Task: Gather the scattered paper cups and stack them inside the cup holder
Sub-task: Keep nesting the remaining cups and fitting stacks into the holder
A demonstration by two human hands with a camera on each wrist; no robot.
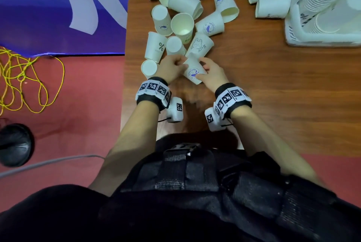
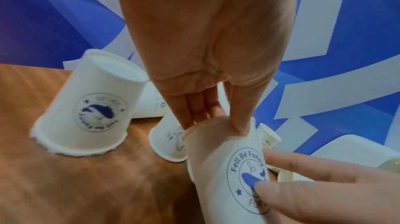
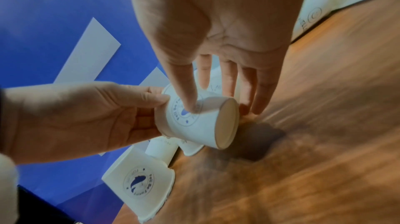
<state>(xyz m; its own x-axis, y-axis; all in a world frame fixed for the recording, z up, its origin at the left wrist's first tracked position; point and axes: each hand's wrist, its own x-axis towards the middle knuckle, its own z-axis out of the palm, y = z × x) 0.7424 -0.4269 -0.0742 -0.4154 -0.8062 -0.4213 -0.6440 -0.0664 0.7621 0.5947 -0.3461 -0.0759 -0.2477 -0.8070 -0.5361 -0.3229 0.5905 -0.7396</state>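
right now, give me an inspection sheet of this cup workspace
surface: wooden table, bare at near right.
job's things: whale-logo cup held between both hands; loose cups scattered at far left, lying or upside down; cup holder far right, already holding stacks.
clutter: nothing seen.
grips: left hand and right hand both grip the whale-logo cup.
cables: yellow cord and grey cable on the floor.
surroundings: blue banner, red floor.
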